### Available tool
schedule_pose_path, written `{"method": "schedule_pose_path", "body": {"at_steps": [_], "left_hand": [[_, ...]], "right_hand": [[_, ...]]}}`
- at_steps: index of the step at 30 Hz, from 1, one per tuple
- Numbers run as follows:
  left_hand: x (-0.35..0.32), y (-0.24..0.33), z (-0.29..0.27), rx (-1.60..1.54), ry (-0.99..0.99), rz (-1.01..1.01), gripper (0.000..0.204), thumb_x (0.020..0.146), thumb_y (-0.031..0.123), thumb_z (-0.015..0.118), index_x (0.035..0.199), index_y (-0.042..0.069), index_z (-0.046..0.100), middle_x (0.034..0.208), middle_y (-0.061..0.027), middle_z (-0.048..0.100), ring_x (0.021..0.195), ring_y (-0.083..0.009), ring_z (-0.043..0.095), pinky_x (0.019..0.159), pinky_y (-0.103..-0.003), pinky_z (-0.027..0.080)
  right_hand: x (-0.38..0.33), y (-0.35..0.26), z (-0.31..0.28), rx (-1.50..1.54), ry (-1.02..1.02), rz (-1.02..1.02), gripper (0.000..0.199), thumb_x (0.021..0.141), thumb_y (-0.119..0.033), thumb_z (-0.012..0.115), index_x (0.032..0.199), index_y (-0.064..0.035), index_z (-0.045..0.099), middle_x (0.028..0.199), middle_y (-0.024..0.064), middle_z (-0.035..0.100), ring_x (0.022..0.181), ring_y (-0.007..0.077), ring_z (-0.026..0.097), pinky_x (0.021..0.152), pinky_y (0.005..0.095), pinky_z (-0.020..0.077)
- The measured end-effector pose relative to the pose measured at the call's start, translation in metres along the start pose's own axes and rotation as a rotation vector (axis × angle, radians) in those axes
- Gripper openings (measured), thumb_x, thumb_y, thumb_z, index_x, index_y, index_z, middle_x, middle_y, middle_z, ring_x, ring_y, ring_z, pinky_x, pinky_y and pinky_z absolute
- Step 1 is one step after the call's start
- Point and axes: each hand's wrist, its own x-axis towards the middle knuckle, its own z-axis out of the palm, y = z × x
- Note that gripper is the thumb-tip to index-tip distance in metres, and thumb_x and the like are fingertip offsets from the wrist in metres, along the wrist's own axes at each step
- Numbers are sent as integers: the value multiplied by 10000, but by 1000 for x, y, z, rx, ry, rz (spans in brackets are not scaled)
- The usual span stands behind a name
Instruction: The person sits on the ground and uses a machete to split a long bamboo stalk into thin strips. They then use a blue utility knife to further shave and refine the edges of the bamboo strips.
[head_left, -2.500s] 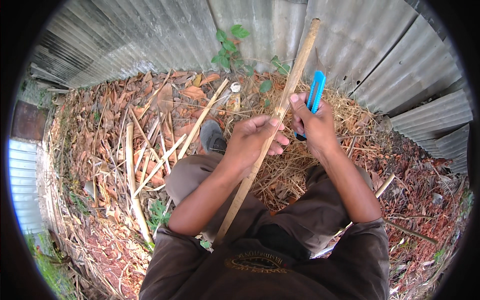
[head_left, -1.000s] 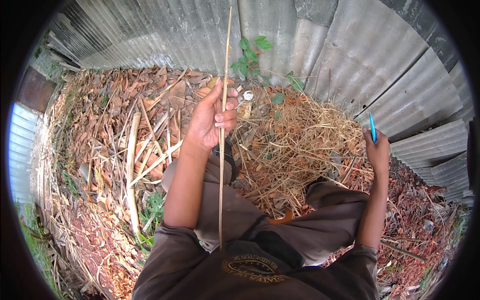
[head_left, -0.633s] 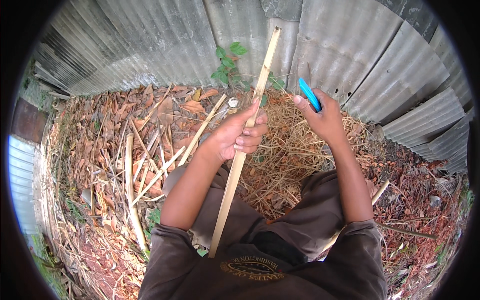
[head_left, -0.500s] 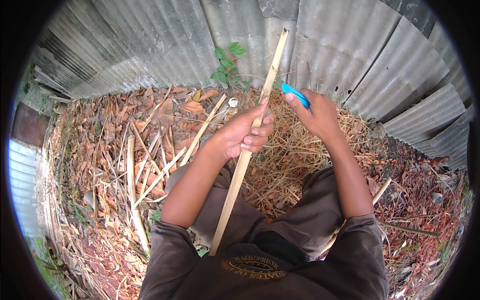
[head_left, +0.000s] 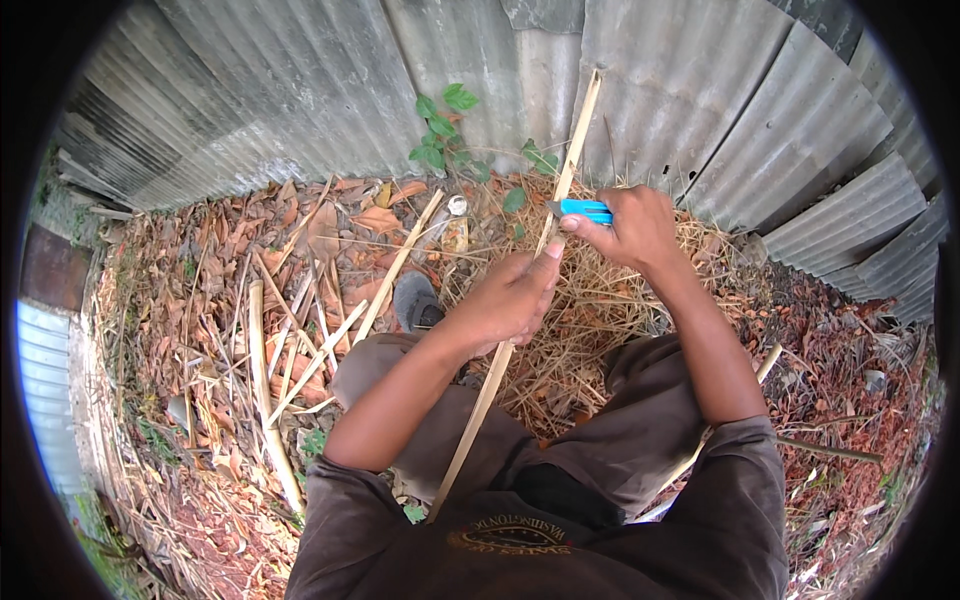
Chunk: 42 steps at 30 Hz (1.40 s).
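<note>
A long, pale bamboo strip slants from my lap up toward the metal wall, its far end split or notched. Around its middle my left hand is closed, thumb lying along the strip. My right hand grips a bright blue utility knife. Its blade meets the strip just beyond my left thumb, and the right thumb rests close to the strip there. How deep the blade sits cannot be made out.
Corrugated metal sheets stand as a wall ahead, with a small green plant at their foot. Several bamboo sticks lie on dry leaves to the left. Thin straw-like shavings cover the ground between my legs.
My right hand has brought the knife left and down onto the strip, its blade now against it. The strip's far end has swung right, and my left hand has shifted slightly lower.
</note>
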Motion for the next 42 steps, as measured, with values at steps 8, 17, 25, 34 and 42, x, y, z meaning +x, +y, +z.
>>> {"method": "schedule_pose_path", "body": {"at_steps": [8,17,25,34,42], "left_hand": [[0,0,4,-107,-69,-83,436,979,521,378,765,143,346,559,62,284,391,-39,235,354,-211,226],[-10,-39,26,115,-295,-166,437,992,505,345,754,138,359,565,58,293,396,-34,247,348,-202,230],[-13,-17,-2,-153,-195,-54,414,1000,493,285,944,100,401,621,21,358,369,-48,298,335,-199,285],[-4,-17,-6,-150,218,115,300,1008,419,360,1009,120,385,748,-17,441,448,-96,456,369,-234,372],[3,-1,-20,-199,82,16,269,1015,354,391,880,124,425,579,46,361,385,-57,324,363,-204,291]], "right_hand": [[23,35,10,-118,119,21,684,741,-733,543,617,-64,617,476,134,524,488,342,574,480,437,449],[34,140,-6,32,184,812,946,785,-837,279,638,21,647,709,255,623,738,391,637,693,478,483],[2,112,-15,239,164,643,859,801,-803,362,535,2,500,516,132,480,522,269,472,558,417,399],[-9,22,-19,121,-185,168,770,749,-784,483,645,-43,665,502,139,549,541,330,610,569,454,487],[-6,0,3,109,-188,-19,739,733,-763,533,624,-42,659,516,139,576,536,339,622,545,438,495]]}}
